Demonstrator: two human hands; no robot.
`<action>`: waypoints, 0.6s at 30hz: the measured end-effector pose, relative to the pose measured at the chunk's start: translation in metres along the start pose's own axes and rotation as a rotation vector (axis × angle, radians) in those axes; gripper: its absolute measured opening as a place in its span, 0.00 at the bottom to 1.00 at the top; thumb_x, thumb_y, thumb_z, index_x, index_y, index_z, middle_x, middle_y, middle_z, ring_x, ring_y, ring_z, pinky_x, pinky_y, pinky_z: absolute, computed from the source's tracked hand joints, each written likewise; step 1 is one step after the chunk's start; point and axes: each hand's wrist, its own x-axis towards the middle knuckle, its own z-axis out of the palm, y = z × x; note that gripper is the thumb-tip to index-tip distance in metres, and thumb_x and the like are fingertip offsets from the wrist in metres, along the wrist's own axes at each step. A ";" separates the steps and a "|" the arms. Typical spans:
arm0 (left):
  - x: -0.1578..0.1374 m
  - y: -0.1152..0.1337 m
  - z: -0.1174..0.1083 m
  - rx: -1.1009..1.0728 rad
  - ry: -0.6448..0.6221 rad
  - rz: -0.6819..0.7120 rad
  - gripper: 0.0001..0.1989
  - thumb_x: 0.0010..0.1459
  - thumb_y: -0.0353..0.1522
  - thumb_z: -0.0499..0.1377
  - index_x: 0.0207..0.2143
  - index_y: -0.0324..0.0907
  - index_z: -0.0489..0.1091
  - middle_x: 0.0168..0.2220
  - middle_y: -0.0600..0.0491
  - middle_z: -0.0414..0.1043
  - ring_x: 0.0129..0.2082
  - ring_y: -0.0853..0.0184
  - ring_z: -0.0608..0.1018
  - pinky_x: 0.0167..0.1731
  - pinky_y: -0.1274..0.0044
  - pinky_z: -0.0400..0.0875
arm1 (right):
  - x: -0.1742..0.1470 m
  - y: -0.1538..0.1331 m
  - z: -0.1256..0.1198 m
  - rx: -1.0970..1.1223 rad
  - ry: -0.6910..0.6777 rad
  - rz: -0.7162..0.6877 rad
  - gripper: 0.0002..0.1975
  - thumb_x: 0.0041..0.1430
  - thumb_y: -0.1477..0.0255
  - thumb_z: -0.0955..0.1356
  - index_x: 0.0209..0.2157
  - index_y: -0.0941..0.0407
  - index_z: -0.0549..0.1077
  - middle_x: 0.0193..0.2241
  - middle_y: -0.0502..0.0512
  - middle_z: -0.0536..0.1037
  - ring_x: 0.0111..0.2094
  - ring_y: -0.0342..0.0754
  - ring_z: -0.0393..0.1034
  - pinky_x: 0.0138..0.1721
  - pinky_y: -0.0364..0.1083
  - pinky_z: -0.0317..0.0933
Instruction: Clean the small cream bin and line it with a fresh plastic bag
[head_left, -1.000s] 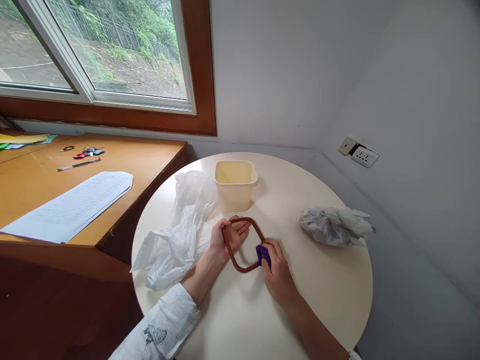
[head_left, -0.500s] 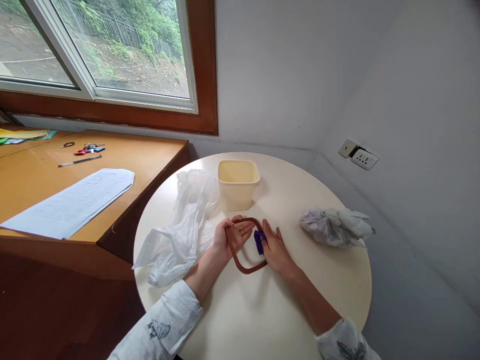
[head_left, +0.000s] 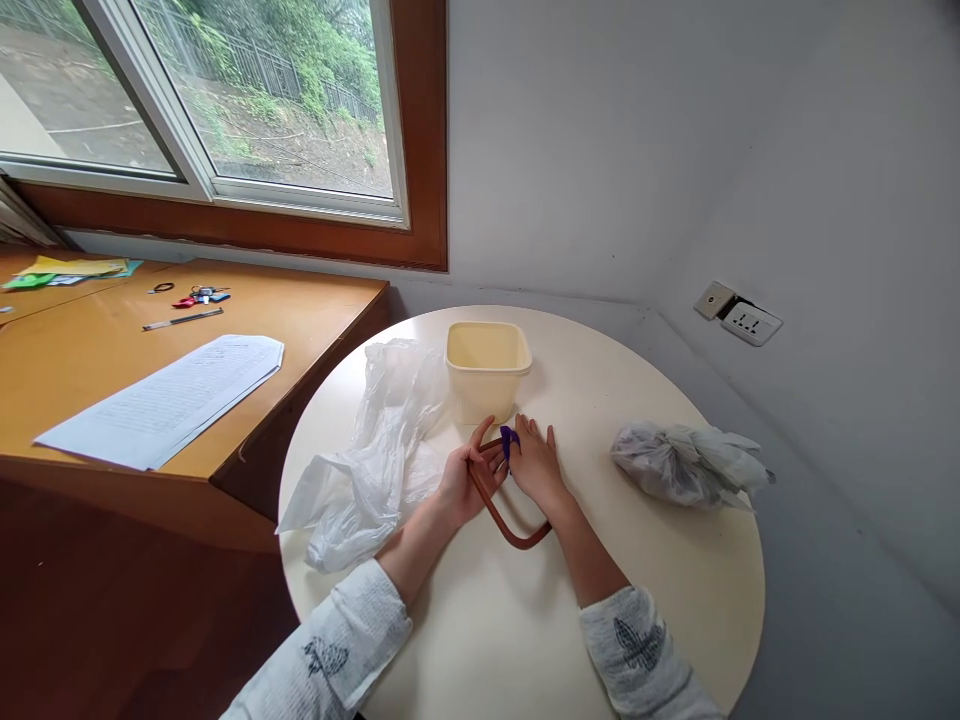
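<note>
My left hand (head_left: 457, 487) holds the left side of a brown, rounded-square frame (head_left: 512, 536), thumb over it and the other fingers stretched beneath. The frame is tilted above the white round table. My right hand (head_left: 538, 468) presses a small purple cloth (head_left: 508, 440) against the frame's far side, with its fingers bent over the cloth. Part of the frame's right side is hidden behind my right hand and wrist. Just beyond both hands stands a pale yellow plastic tub (head_left: 487, 385).
A crumpled white plastic bag (head_left: 390, 450) lies left of the hands on the round table (head_left: 517, 650). To the right sits a knotted plastic bag (head_left: 686, 462) with something inside. A wooden desk (head_left: 315, 300) at left bears papers (head_left: 169, 400), a pen (head_left: 182, 319) and keys (head_left: 201, 296).
My right hand has moved the purple cloth from the frame's right side up and leftward to its far side. The left hand keeps its hold. The view has shifted slightly left.
</note>
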 end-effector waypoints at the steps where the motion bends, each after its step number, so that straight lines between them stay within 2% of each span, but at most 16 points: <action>1: 0.000 0.000 0.000 0.013 -0.003 0.004 0.36 0.38 0.20 0.49 0.53 0.46 0.62 0.34 0.51 0.74 0.34 0.68 0.77 0.39 0.76 0.69 | 0.000 -0.001 0.001 -0.005 0.016 -0.008 0.25 0.61 0.73 0.53 0.59 0.65 0.56 0.59 0.64 0.58 0.62 0.53 0.44 0.61 0.57 0.29; 5: 0.001 -0.002 0.001 0.029 0.005 -0.003 0.33 0.42 0.20 0.50 0.53 0.48 0.63 0.31 0.55 0.73 0.31 0.71 0.76 0.35 0.79 0.69 | -0.003 -0.006 0.001 0.022 0.068 -0.046 0.25 0.59 0.76 0.53 0.59 0.60 0.56 0.59 0.59 0.59 0.62 0.52 0.44 0.61 0.57 0.30; 8: 0.001 -0.002 0.003 0.034 0.036 0.000 0.23 0.50 0.25 0.54 0.50 0.47 0.66 0.31 0.55 0.74 0.30 0.71 0.76 0.33 0.80 0.69 | -0.010 -0.016 -0.002 0.065 0.056 -0.092 0.25 0.59 0.75 0.54 0.59 0.59 0.55 0.60 0.58 0.58 0.63 0.51 0.41 0.62 0.58 0.28; 10: 0.001 -0.002 0.005 0.049 0.044 -0.009 0.17 0.54 0.32 0.56 0.47 0.44 0.69 0.33 0.53 0.75 0.33 0.68 0.77 0.36 0.79 0.70 | -0.017 -0.025 -0.003 0.109 0.050 -0.150 0.25 0.60 0.75 0.53 0.59 0.58 0.55 0.60 0.57 0.57 0.63 0.49 0.40 0.62 0.57 0.27; 13: -0.001 -0.001 0.007 0.061 0.067 -0.026 0.16 0.55 0.38 0.57 0.44 0.41 0.71 0.35 0.51 0.76 0.37 0.63 0.77 0.41 0.75 0.69 | -0.028 -0.040 -0.003 0.188 0.039 -0.206 0.25 0.60 0.75 0.54 0.59 0.56 0.56 0.61 0.56 0.55 0.63 0.48 0.40 0.62 0.57 0.27; 16: -0.001 -0.001 0.007 0.071 0.096 -0.017 0.13 0.55 0.36 0.57 0.41 0.39 0.72 0.35 0.51 0.76 0.37 0.63 0.77 0.42 0.75 0.69 | -0.035 -0.046 -0.003 0.310 0.027 -0.204 0.24 0.59 0.75 0.55 0.57 0.55 0.59 0.60 0.55 0.56 0.63 0.48 0.40 0.62 0.57 0.27; 18: 0.000 -0.001 0.008 0.077 0.094 0.007 0.10 0.55 0.33 0.57 0.38 0.38 0.73 0.35 0.51 0.76 0.36 0.65 0.77 0.41 0.77 0.70 | -0.034 -0.044 -0.005 0.449 0.044 -0.178 0.23 0.58 0.75 0.56 0.55 0.55 0.63 0.58 0.55 0.61 0.62 0.48 0.46 0.62 0.55 0.32</action>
